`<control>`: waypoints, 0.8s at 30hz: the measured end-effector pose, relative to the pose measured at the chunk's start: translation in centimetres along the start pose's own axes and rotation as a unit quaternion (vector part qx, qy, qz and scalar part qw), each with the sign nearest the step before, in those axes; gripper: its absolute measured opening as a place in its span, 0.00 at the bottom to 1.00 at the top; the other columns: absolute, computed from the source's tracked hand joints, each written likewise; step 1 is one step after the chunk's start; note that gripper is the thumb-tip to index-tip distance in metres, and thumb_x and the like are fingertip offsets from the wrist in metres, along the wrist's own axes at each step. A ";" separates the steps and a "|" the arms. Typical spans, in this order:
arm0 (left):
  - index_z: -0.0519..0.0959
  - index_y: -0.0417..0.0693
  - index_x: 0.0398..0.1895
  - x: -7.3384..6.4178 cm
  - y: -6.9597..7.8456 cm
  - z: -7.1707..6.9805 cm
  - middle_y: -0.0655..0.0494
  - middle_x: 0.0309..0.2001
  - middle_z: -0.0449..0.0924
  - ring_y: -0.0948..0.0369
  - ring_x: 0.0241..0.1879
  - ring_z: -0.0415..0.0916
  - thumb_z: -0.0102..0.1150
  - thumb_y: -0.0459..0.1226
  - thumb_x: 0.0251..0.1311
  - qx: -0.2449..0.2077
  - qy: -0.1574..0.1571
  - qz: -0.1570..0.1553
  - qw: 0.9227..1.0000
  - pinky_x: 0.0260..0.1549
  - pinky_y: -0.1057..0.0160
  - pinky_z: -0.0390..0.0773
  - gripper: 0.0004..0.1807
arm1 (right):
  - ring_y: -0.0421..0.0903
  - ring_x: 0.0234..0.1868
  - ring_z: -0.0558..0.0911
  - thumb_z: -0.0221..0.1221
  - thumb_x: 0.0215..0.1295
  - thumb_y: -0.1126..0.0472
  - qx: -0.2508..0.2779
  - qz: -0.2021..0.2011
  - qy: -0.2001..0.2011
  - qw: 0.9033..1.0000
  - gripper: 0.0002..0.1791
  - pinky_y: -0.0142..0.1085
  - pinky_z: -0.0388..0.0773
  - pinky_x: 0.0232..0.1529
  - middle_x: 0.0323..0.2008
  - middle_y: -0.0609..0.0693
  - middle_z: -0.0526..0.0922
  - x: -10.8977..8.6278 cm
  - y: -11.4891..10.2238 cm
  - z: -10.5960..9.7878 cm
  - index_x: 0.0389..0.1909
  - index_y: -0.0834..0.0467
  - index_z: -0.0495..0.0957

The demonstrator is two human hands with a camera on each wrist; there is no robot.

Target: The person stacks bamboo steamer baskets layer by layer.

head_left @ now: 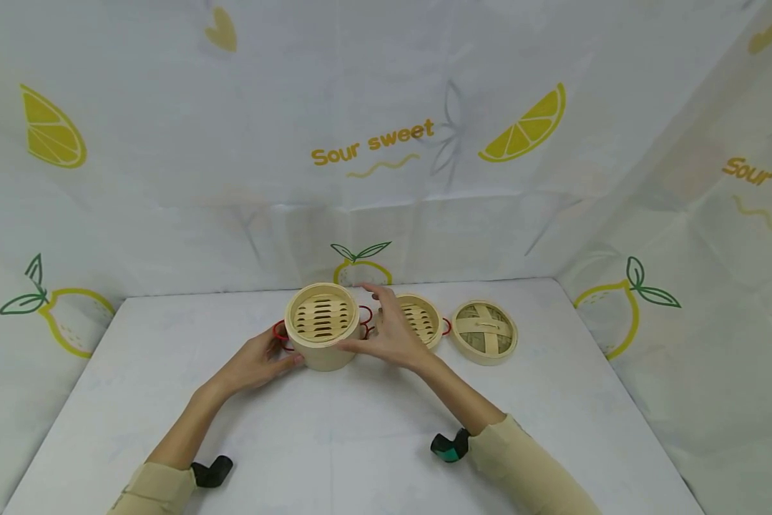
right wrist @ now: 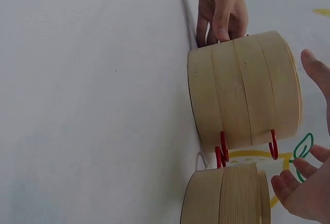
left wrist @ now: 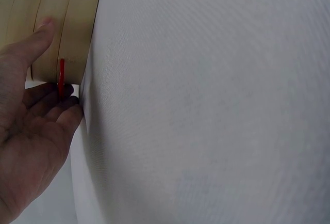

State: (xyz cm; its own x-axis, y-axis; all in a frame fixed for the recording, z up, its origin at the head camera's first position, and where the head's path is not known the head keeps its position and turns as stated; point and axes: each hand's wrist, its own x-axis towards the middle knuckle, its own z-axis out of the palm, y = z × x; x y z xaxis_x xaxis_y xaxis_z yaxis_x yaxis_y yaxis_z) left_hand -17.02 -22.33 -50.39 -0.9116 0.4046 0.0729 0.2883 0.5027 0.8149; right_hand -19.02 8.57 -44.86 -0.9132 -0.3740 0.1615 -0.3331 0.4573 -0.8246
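Note:
A stack of small bamboo steamer baskets (head_left: pixel 324 357) stands on the white table, its slatted inside facing up. Red loop handles (right wrist: pixel 274 144) stick out from its sides. My left hand (head_left: pixel 257 363) holds the stack's left side, thumb against the front wall and fingers bent around behind near a red handle (left wrist: pixel 61 77). Beside the right side is my right hand (head_left: pixel 393 336), its fingers spread; in the right wrist view that hand (right wrist: pixel 314 190) shows a gap between it and the stack. Partly behind the right hand sits another steamer basket (head_left: pixel 424 322).
A round bamboo lid (head_left: pixel 487 336) with a crossed-strip top lies at the right of the other basket. Behind the table (head_left: pixel 321 458) hangs a white cloth (head_left: pixel 231 143) printed with lemons and lettering, which also covers the sides.

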 end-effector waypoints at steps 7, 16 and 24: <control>0.64 0.31 0.80 -0.1 0.0 -0.1 0.32 0.78 0.70 0.34 0.80 0.66 0.72 0.39 0.71 0.001 -0.001 0.004 1.000 0.77 0.36 0.69 0.41 | 0.62 0.82 0.65 0.85 0.49 0.43 -0.011 0.008 0.009 1.000 0.66 0.66 0.71 0.79 0.81 0.58 0.64 -0.8 0.7 -1.7 0.85 0.54 0.57; 0.65 0.30 0.79 -0.2 -0.1 -0.1 0.31 0.77 0.71 0.34 0.79 0.67 0.73 0.39 0.71 0.002 0.002 0.004 1.000 0.77 0.36 0.70 0.41 | 0.64 0.81 0.66 0.82 0.45 0.29 -0.011 0.002 0.024 1.000 0.71 0.69 0.68 0.78 0.81 0.59 0.65 -1.4 2.1 -3.4 0.84 0.56 0.58; 0.67 0.32 0.78 -0.1 -0.1 -0.1 0.34 0.77 0.73 0.35 0.79 0.68 0.73 0.40 0.71 -0.003 0.001 0.009 1.000 0.77 0.37 0.70 0.40 | 0.67 0.78 0.68 0.86 0.48 0.48 -0.034 0.021 0.035 0.999 0.65 0.68 0.72 0.75 0.80 0.59 0.66 -2.2 3.1 -4.6 0.84 0.51 0.59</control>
State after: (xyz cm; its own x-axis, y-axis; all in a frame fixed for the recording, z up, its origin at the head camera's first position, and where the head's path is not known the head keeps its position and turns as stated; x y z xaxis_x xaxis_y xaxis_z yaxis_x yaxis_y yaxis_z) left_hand -17.03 -22.49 -50.36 -0.9065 0.4126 0.0895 0.3036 0.4896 0.8174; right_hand -19.15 14.49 -45.29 -0.9400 -0.2971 0.1675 -0.3076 0.5265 -0.7926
